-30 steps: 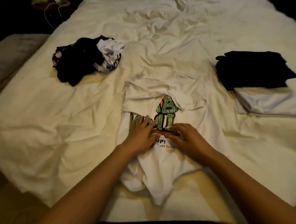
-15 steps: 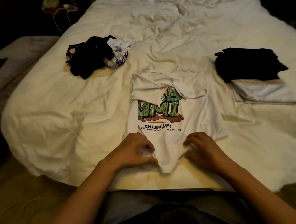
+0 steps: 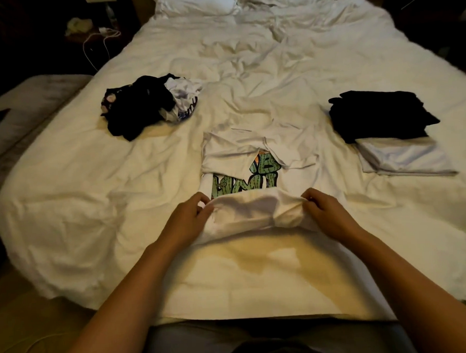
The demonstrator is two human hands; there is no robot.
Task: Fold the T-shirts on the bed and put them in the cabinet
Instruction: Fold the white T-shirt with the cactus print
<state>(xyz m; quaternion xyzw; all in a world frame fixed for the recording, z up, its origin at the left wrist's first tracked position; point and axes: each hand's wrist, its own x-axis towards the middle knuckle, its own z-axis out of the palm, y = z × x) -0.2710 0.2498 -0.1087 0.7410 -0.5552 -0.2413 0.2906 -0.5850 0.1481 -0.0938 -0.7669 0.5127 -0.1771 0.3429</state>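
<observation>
Mid-fold: left hand (image 3: 187, 222) and right hand (image 3: 329, 214), apart, each pinching the hem of the white T-shirt (image 3: 255, 159) lying mid-bed (image 3: 66, 212). Next, probably: carrying hem up to collar, edges aligned.

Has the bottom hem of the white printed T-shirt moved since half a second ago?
Yes. Both hands have lifted the hem up the bed, toward the pillows; it now covers the text under the green print.

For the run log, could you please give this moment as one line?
step: folding hem up | left hand: grips white T-shirt | right hand: grips same
</observation>
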